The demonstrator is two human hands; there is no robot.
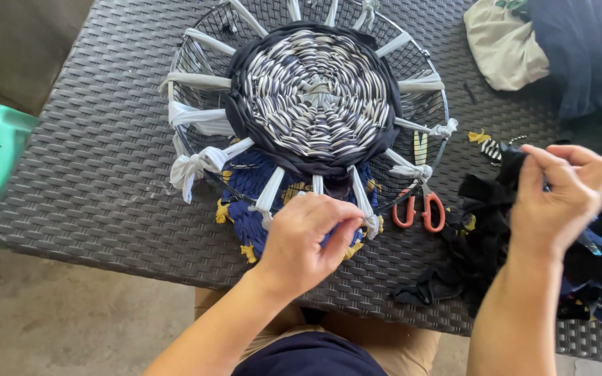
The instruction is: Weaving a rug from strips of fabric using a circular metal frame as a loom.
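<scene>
Your hands work at the near edge of the dark woven table (pixel 99 160). Round wire frame (pixel 196 66) at the far edge carries the woven rag mat (pixel 315 94). Your right hand (pixel 559 191) pinches black fabric strips (pixel 485 230); your left hand (pixel 308 240) is closed on the mat's near rim. Orange-handled scissors (pixel 419 209) lie between them.

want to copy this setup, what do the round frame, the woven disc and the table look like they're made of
Round frame: thin dark metal wire, by its fine grid and rim, apparently a fan guard or basket.
Woven disc: soft fabric strips, navy and white, likely cut jersey; pale strips tie it to the rim.
Table: dark woven wicker look, probably synthetic rattan, matte.
The left hand works at the disc's near edge.
</scene>
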